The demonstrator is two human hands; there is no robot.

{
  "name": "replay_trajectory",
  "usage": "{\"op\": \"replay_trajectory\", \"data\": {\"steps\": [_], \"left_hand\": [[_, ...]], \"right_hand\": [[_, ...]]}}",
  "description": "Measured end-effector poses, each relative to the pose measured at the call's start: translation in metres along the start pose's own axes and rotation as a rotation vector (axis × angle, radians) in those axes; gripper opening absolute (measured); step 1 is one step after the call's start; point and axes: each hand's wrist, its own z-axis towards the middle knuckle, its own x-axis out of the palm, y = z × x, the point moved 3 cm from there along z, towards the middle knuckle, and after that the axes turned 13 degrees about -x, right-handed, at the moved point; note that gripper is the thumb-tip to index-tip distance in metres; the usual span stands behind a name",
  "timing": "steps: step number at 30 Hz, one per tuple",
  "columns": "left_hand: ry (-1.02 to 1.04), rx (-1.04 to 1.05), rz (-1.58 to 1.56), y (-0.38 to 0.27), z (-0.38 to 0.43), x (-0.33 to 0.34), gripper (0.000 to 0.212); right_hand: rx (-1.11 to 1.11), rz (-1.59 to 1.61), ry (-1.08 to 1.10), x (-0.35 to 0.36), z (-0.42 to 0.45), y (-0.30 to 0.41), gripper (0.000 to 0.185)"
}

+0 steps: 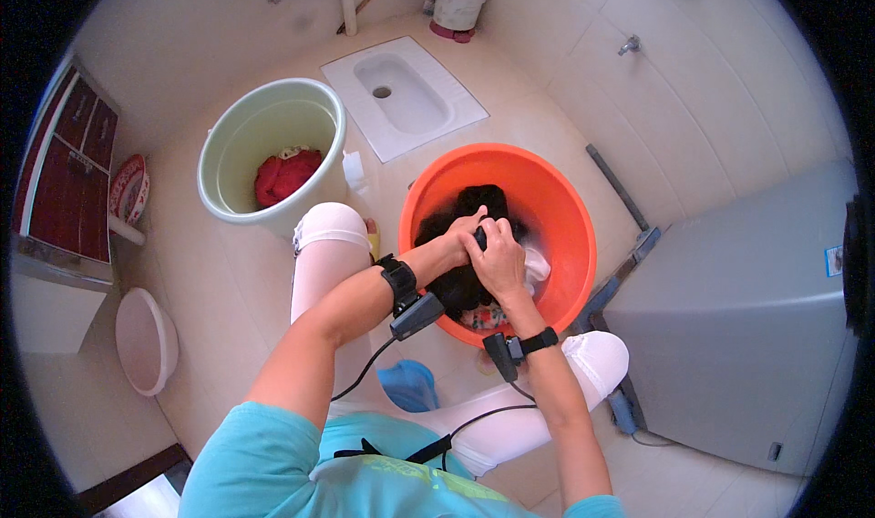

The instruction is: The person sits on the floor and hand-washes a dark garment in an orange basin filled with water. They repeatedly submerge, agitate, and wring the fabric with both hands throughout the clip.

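My left hand (466,232) and my right hand (500,262) are close together over an orange plastic tub (580,244). Both grip a bunched piece of black cloth (456,289), part of which shows between the fingers. More of the dark cloth lies below them inside the tub. A white cloth (538,266) sits at the right of the pile, and a patterned cloth (487,318) shows near the tub's front wall. My hands and forearms hide part of the contents. Each forearm wears a strapped-on device with a cable.
A pale green bucket (236,149) holding red cloth (286,175) stands left of the tub. Behind are a squat toilet (410,94) and a pedal bin (461,2). A large grey appliance (718,326) borders the right; a pink basin (142,340) leans at left.
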Motion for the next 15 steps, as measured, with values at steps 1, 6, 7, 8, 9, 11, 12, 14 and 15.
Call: {"op": "replay_trajectory", "data": {"steps": [1,6,7,8,9,11,12,14,15], "left_hand": [[-0.041,-0.008,0.046,0.002,-0.001,0.004,0.035],[-0.165,-0.101,0.106,0.010,-0.024,0.041,0.033],[-0.190,-0.095,0.133,0.010,-0.022,0.038,0.033],[-0.214,-0.091,0.160,0.009,-0.021,0.034,0.033],[-0.238,-0.087,0.189,0.008,-0.020,0.033,0.033],[-0.191,0.008,0.177,0.001,-0.020,0.032,0.031],[-0.113,0.091,0.145,-0.001,-0.009,0.014,0.030],[0.067,0.074,0.055,-0.003,-0.014,0.020,0.027],[-0.008,0.060,0.119,-0.002,-0.018,0.027,0.027]], "right_hand": [[0.000,-0.073,0.010,0.005,-0.001,-0.004,0.031],[0.184,0.027,-0.145,0.007,0.000,-0.054,0.037],[0.194,0.038,-0.138,0.008,0.001,-0.052,0.037],[0.205,0.048,-0.132,0.008,0.000,-0.051,0.036],[0.217,0.057,-0.126,0.006,0.000,-0.048,0.036],[0.127,0.039,-0.128,0.003,-0.002,-0.033,0.033],[0.068,0.046,-0.109,0.003,0.000,-0.010,0.033],[0.019,-0.027,-0.068,0.008,-0.005,0.000,0.029],[0.046,-0.061,-0.098,0.006,-0.005,-0.006,0.029]]}}
